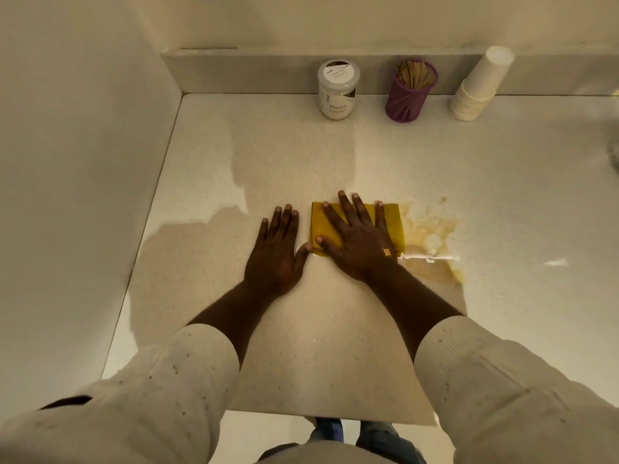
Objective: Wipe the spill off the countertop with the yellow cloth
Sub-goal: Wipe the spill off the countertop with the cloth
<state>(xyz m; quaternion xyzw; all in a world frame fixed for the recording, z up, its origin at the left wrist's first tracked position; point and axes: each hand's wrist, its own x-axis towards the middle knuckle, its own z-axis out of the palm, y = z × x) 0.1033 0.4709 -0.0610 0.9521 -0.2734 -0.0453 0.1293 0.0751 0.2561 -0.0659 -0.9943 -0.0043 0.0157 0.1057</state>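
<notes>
A folded yellow cloth (393,222) lies flat on the pale speckled countertop (335,346). My right hand (355,239) presses down on it with fingers spread, covering most of the cloth. A brownish spill (432,236) spreads on the counter just right of the cloth, touching its right edge and running toward me. My left hand (276,252) rests flat on the bare counter just left of the cloth, holding nothing, its thumb near the cloth's corner.
Against the back ledge stand a white jar labelled Masala Extract (337,90), a purple holder of wooden sticks (410,92) and a leaning stack of white paper cups (479,85). A wall (77,195) closes the left side. The counter's front edge (335,417) is near my body.
</notes>
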